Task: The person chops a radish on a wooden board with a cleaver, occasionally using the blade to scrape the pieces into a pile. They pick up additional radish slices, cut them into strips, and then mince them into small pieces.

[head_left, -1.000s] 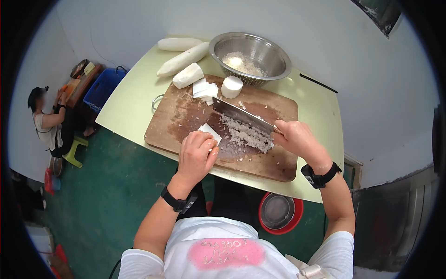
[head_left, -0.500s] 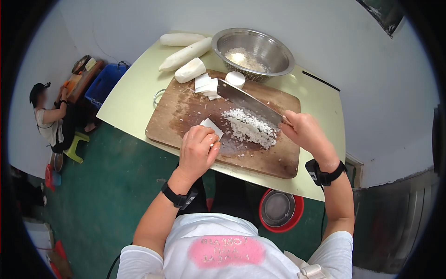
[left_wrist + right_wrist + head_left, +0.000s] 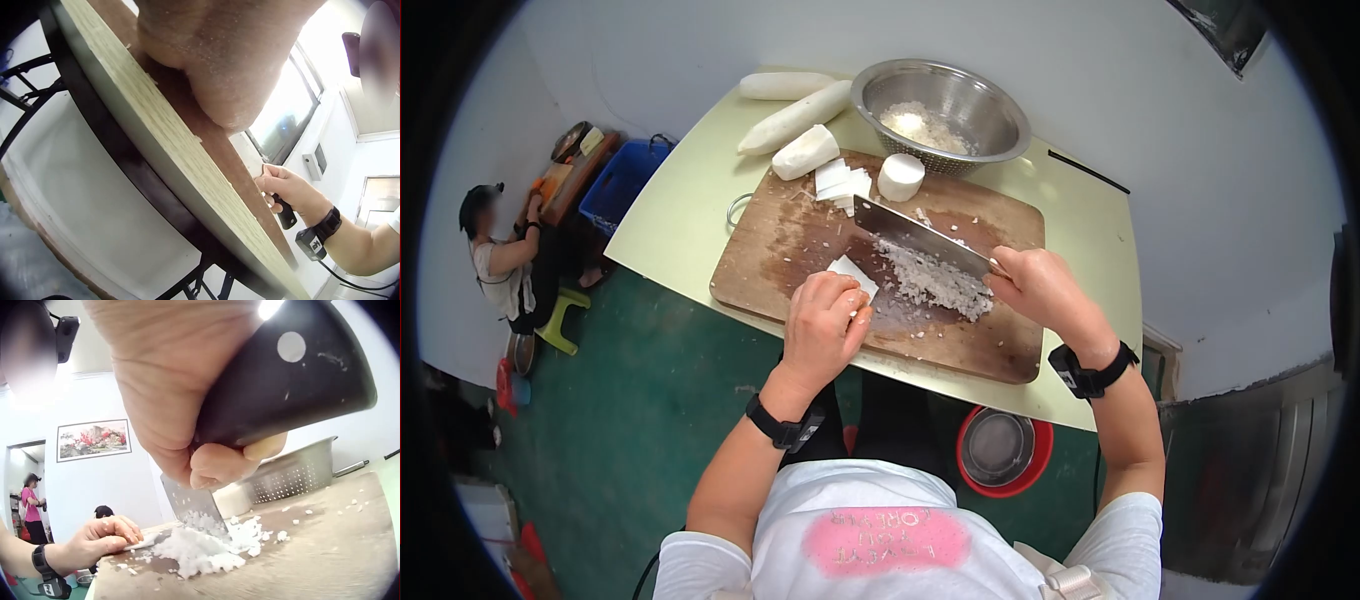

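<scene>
My right hand [image 3: 1045, 290] grips the black handle of a cleaver [image 3: 915, 235], its broad blade down in a heap of minced white radish [image 3: 940, 283]. The heap lies on a wooden cutting board [image 3: 760, 250]. My left hand [image 3: 820, 325] rests at the board's front edge, fingers curled over a white radish slice [image 3: 855, 278] that pokes out beyond the fingertips. In the right wrist view the blade [image 3: 203, 503] stands among the white bits [image 3: 206, 553]. Behind the cleaver are a stack of radish slices [image 3: 840, 185] and a short radish chunk [image 3: 900, 177].
A steel colander [image 3: 985, 105] holding chopped radish stands at the table's back. Whole radishes [image 3: 795, 118] and a cut piece [image 3: 806, 152] lie left of it. Below the table sits a red basin [image 3: 1045, 460]. Another person [image 3: 505, 265] sits at far left.
The cleaver rose off the minced radish half a second ago and is down in it again now. My left hand has stayed on the slice.
</scene>
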The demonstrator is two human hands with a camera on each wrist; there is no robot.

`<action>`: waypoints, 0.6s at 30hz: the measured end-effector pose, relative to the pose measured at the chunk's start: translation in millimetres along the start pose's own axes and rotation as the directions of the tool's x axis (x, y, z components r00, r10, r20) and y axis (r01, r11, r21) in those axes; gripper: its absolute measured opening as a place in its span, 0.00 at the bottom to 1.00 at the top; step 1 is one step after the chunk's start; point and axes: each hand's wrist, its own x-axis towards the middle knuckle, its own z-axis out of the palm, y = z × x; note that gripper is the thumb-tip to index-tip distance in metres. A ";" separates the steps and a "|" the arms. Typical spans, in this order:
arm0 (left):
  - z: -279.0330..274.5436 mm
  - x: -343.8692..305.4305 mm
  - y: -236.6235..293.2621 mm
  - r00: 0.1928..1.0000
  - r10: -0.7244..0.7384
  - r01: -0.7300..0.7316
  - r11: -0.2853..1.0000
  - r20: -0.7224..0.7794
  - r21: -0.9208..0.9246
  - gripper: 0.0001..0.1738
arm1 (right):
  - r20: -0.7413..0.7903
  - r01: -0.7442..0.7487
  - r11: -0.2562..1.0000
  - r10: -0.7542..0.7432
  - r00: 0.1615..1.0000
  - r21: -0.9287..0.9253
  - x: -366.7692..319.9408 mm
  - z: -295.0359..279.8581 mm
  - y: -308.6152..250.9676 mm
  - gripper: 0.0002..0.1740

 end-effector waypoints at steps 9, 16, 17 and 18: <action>-0.3 0.0 -0.2 1.000 0.000 0.000 1.000 0.011 -0.005 0.08 | 0.030 0.002 1.000 -0.003 1.000 0.030 -3.7 2.9 -20.3 0.10; 0.4 -2.2 -1.6 1.000 0.013 -0.013 1.000 0.010 0.021 0.09 | 0.005 -0.035 0.999 0.034 0.999 0.015 0.7 7.4 -10.7 0.10; 0.8 -0.7 -1.4 1.000 0.016 -0.016 1.000 0.005 0.020 0.09 | 0.002 -0.033 0.999 0.033 0.999 0.010 0.9 4.9 -10.0 0.10; 0.4 -0.7 -1.2 1.000 0.017 -0.017 1.000 0.005 0.015 0.09 | 0.010 -0.037 0.999 0.037 0.999 0.007 0.8 3.1 -10.1 0.10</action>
